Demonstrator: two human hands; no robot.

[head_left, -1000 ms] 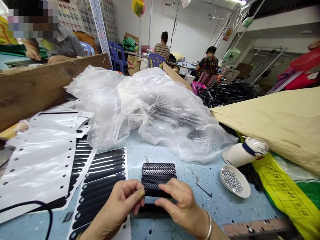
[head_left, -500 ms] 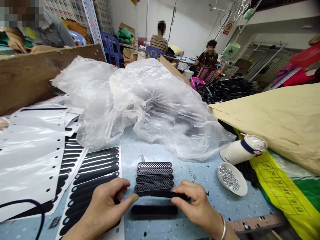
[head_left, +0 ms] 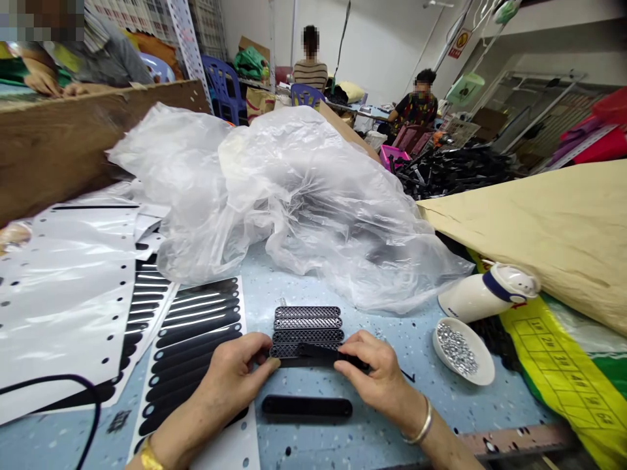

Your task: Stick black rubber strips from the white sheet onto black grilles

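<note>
My left hand (head_left: 232,365) pinches the left end of a thin black strip (head_left: 318,358) between thumb and fingertips. The right end of that strip is pinched in my right hand (head_left: 375,369); its middle looks folded or doubled, and I cannot tell which. Right behind the strip lie several black lattice-faced bars (head_left: 307,323) in a close row, partly covered by it. A smooth black bar with rounded ends (head_left: 307,407) rests on the table in front of my hands. Left of them is a white sheet bearing black round-ended strips (head_left: 200,320), partly under my left forearm.
A white bowl (head_left: 484,377) of small shiny metal pieces and a white bottle (head_left: 467,299) stand at right. Crumpled clear plastic (head_left: 304,189) covers the back. White sheets (head_left: 73,281) and a black cable (head_left: 95,418) are at left. Other people sit farther off.
Both hands have moved slightly away from me with the strip, up against the nearest lattice bar. The strip's middle now looks folded or doubled. The view has shifted a little.
</note>
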